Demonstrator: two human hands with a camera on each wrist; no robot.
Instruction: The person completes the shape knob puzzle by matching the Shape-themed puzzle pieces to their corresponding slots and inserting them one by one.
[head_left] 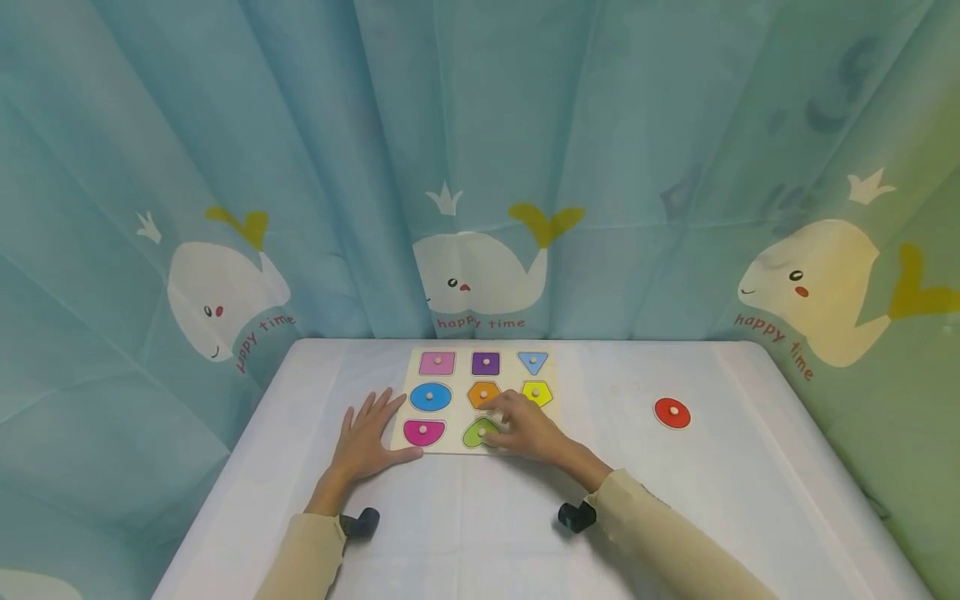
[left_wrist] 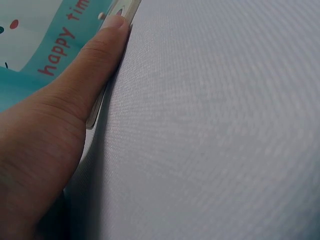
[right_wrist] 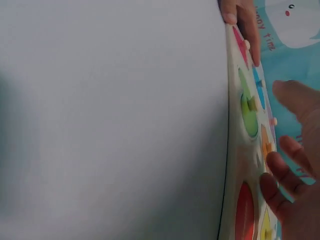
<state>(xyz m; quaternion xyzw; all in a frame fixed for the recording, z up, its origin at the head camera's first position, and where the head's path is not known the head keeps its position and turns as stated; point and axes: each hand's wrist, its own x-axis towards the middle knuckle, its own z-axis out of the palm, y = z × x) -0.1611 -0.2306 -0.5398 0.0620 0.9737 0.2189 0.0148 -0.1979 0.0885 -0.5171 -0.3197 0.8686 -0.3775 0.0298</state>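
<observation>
A cream peg-puzzle board lies on the white table, with knobbed coloured shapes in it. My left hand is spread at its near left corner; the thumb rests along the near edge, close to the magenta half-round piece. Over the lower right of the board is my right hand, fingers loosely bent and apart. Its thumb and fingers stand off the knob of the green heart piece in the right wrist view. A red area shows at the board's near right corner.
A red oval piece with a pale knob lies on the table right of the board. Other pieces on the board include a blue oval, an orange hexagon and a purple square. A whale-print curtain hangs behind.
</observation>
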